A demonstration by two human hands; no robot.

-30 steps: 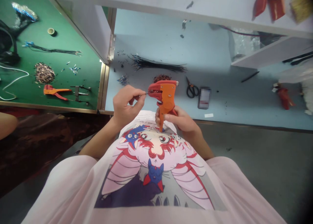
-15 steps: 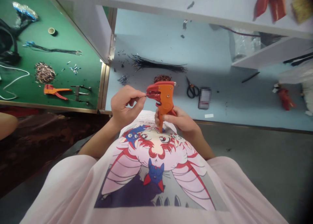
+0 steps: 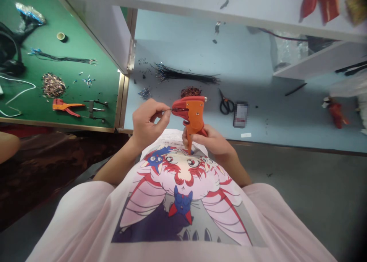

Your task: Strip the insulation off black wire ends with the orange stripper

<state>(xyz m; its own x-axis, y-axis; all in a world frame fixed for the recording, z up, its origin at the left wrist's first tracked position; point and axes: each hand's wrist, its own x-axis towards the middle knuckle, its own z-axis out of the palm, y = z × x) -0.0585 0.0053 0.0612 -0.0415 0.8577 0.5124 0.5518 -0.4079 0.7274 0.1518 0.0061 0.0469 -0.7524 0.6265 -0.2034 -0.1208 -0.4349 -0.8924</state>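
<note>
My right hand [image 3: 210, 139] is wrapped round the handles of an orange and red wire stripper [image 3: 195, 115], held upright in front of my chest. Its red jaws point left. Between thumb and forefinger, my left hand [image 3: 150, 122] pinches a thin dark wire [image 3: 168, 110] whose end reaches the jaws. How far the wire goes in is too small to tell. Behind the tool, a heap of reddish-brown scraps [image 3: 190, 91] lies on the blue table, partly hidden. A bundle of black wires [image 3: 186, 75] lies beyond it.
Scissors [image 3: 226, 103] and a phone [image 3: 241, 115] lie right of the tool. A shelf [image 3: 183, 4] spans the far side. On the green table at left are another wire stripper [image 3: 69, 107] and a scrap pile [image 3: 53, 85]. Someone's bare limb [image 3: 8, 149] shows at the left edge.
My left hand has drawn back slightly, and more wire shows between its fingertips and the jaws. The right hand keeps its hold on the wire stripper.
</note>
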